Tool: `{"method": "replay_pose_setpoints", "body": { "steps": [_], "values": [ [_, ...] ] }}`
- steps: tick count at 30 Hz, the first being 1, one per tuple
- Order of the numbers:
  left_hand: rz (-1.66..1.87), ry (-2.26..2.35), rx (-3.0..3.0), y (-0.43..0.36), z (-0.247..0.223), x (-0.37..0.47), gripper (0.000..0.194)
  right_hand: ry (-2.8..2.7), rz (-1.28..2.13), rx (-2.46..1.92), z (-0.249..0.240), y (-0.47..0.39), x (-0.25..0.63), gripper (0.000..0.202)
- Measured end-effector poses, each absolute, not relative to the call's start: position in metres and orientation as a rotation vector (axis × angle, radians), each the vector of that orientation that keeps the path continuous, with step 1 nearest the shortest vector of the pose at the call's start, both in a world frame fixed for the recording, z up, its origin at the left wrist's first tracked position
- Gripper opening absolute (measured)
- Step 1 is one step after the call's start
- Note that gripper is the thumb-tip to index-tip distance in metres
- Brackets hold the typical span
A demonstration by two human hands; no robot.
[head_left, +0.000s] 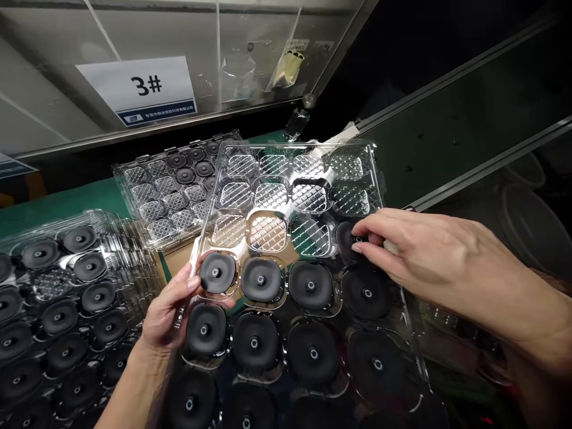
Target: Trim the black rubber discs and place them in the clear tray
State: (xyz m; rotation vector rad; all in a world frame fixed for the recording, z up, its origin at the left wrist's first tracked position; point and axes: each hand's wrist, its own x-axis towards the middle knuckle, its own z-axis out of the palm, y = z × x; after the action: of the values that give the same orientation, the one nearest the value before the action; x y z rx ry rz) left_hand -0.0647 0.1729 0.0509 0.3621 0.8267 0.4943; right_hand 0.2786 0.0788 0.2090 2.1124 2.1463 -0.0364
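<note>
A clear plastic tray (pixel 235 196) with square pockets is tilted in front of me. My left hand (pixel 172 298) grips its left edge, with the thumb on top beside a black part. Several black rounded parts (pixel 311 286), each with a small central knob, fill the nearer rows. The pockets of the far rows hold nothing, and their ribbed floors show. My right hand (pixel 402 238) pinches the knob of a black part (pixel 345 238) at the right end of the third row from the far edge. That part sits in or just over its pocket; which one is unclear.
A stack of clear trays (pixel 134 262) with black parts stands at the left. Behind it, a partly filled tray (pixel 154 205) lies near the green surface (pixel 80 201). A small glass bottle (pixel 297 122) stands by the panel with a "3#" sign (pixel 143 89). A metal rail (pixel 460 193) runs along the right.
</note>
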Motion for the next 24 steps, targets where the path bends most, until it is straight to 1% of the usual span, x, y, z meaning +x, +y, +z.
{"method": "replay_pose_setpoints", "body": {
  "steps": [3,7,9,12,15,20,24],
  "values": [
    [0.496,0.85,0.351,0.173,0.054,-0.063,0.06,2.16,-0.044,2.096,0.208,0.081,0.279,0.026],
    [0.479,0.862,0.36,0.175,0.058,-0.064,0.072,2.19,-0.047,2.085,0.206,0.084,0.278,0.026],
    [0.48,0.875,0.365,0.176,0.06,-0.065,0.075,2.187,-0.049,2.113,0.207,0.086,0.275,0.025],
    [0.505,0.92,0.358,0.177,0.062,-0.067,0.069,2.185,-0.085,2.171,0.212,0.087,0.268,0.022],
    [0.519,0.944,0.356,0.178,0.059,-0.068,0.067,2.176,-0.148,2.201,0.219,0.086,0.262,0.019],
    [0.574,0.982,0.34,0.18,0.053,-0.067,0.062,2.17,-0.198,2.18,0.228,0.084,0.26,0.021],
    [0.526,0.984,0.343,0.181,0.058,-0.064,0.063,2.156,-0.172,2.173,0.232,0.082,0.258,0.022]
  ]
}}
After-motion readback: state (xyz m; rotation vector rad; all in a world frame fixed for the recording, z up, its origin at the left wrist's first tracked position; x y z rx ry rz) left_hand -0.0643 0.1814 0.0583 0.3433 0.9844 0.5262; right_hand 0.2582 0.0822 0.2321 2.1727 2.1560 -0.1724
